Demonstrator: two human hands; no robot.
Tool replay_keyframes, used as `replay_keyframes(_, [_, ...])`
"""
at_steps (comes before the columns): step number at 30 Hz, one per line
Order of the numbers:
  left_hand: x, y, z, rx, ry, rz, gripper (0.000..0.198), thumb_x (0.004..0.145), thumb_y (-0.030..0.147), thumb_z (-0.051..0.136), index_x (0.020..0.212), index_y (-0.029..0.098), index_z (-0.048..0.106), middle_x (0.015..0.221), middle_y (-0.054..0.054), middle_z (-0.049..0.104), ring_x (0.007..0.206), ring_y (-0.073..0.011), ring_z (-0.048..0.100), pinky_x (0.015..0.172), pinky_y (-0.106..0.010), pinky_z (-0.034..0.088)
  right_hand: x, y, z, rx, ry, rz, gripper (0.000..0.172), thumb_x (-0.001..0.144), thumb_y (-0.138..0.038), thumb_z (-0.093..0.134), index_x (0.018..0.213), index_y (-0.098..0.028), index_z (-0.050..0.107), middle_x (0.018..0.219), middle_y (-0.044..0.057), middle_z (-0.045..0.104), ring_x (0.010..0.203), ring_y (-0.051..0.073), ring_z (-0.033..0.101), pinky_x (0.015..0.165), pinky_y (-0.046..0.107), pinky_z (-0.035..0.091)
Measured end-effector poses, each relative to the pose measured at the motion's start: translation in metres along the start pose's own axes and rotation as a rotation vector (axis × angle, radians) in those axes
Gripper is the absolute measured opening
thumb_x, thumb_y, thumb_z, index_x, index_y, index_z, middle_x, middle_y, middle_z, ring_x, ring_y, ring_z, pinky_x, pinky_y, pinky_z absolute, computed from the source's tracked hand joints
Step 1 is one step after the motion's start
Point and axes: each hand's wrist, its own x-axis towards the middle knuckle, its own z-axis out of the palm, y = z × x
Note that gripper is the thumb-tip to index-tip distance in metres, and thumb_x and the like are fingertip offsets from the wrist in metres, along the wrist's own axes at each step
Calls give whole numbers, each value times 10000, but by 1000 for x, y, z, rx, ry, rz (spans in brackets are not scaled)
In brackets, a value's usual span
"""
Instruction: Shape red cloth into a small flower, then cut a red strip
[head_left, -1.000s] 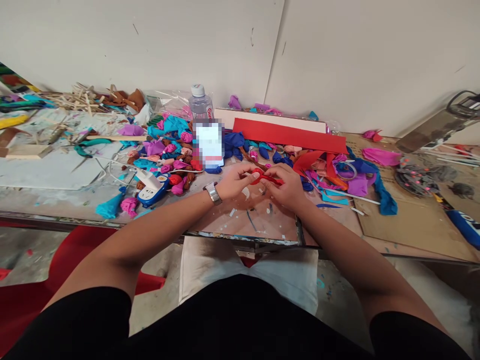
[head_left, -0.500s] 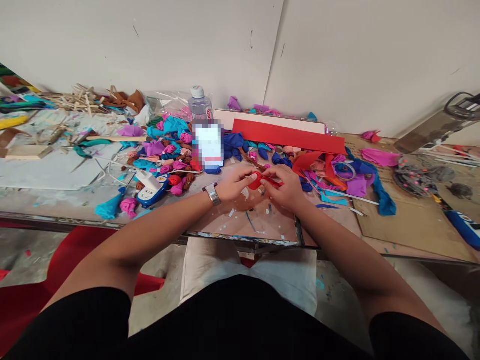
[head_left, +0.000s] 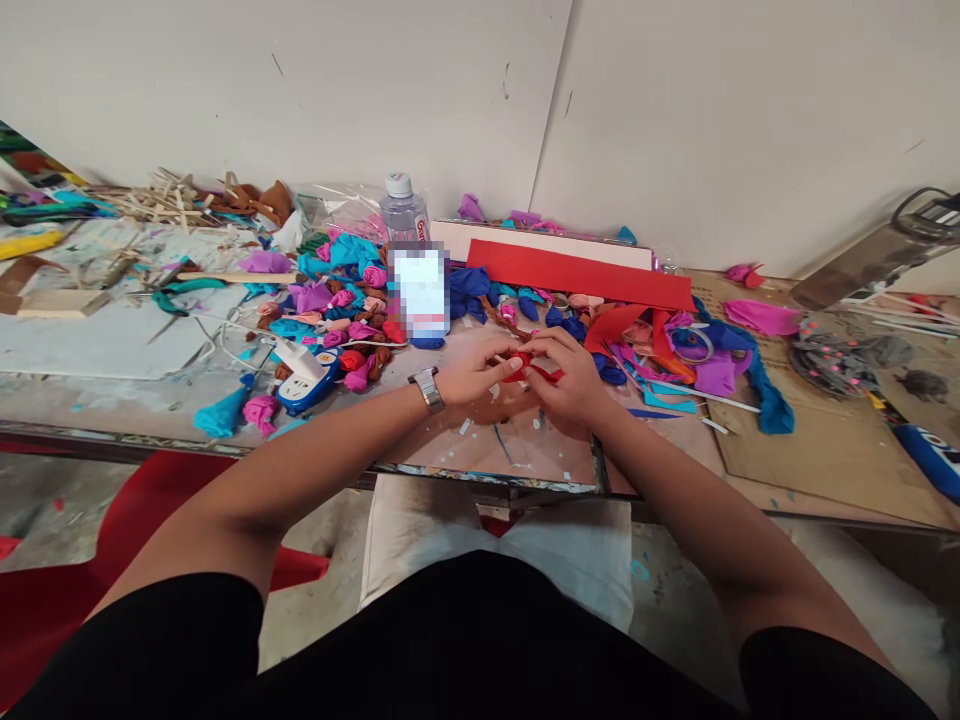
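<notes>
Past the pale trousers (head_left: 427, 535), the left hand (head_left: 480, 371) and right hand (head_left: 568, 380) meet just above the worktop (head_left: 532, 455), each grip pinching the small red piece (head_left: 523, 357) between them. Beyond lie crumpled coloured bundles (head_left: 330, 300) and, to the right, a red strip (head_left: 577, 272). A clear bottle (head_left: 405, 215) stands behind the bright phone (head_left: 422, 290), near the wall (head_left: 375, 90).

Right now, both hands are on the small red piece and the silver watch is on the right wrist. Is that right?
Not quite: the head view shows the silver watch on the left wrist, not the right. The left hand and right hand are both on the small red piece, as you said.
</notes>
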Motion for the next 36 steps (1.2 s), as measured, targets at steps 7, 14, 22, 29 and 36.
replay_keyframes(7, [3, 3, -1, -23, 113, 17, 508, 1018, 644, 629, 1130, 162, 739, 1068, -105, 762, 957, -206, 691, 871, -344, 553, 1, -4, 0, 40, 103, 87, 179, 1004, -373, 666, 1128, -248, 700, 1068, 85, 755, 996, 268, 714, 895, 443, 603])
replay_keyframes(14, [6, -5, -1, -270, 169, -111, 530, 917, 670, 760, 989, 153, 672, 888, -47, 712, 750, -134, 618, 711, -278, 490, 0, -4, 0, 62, 177, 133, 233, 1003, -427, 676, 1145, -244, 702, 1039, 73, 760, 868, 229, 712, 802, 394, 611])
replay_keyframes(22, [5, -7, -1, -263, 170, -115, 523, 925, 659, 756, 1039, 156, 667, 941, -61, 733, 827, -153, 667, 782, -299, 526, -1, -4, 0, 81, 155, 134, 243, 970, -442, 724, 1096, -235, 707, 1011, 62, 768, 854, 218, 706, 801, 381, 598])
replay_keyframes(29, [0, 5, 0, 7, 231, 18, 457, 972, 558, 727, 1243, 191, 685, 1255, -113, 732, 1087, -216, 695, 914, -348, 542, 0, -4, 0, 29, 132, 153, 263, 990, -484, 684, 1091, -242, 700, 1013, 75, 766, 893, 244, 714, 835, 409, 607])
replay_keyframes(36, [2, 3, 3, 8, 141, 9, 414, 911, 297, 761, 1291, 167, 659, 1128, -96, 778, 983, -203, 737, 898, -349, 574, -1, -2, 1, 12, 151, 158, 294, 995, -515, 666, 1071, -233, 696, 992, 80, 760, 861, 243, 708, 807, 412, 603])
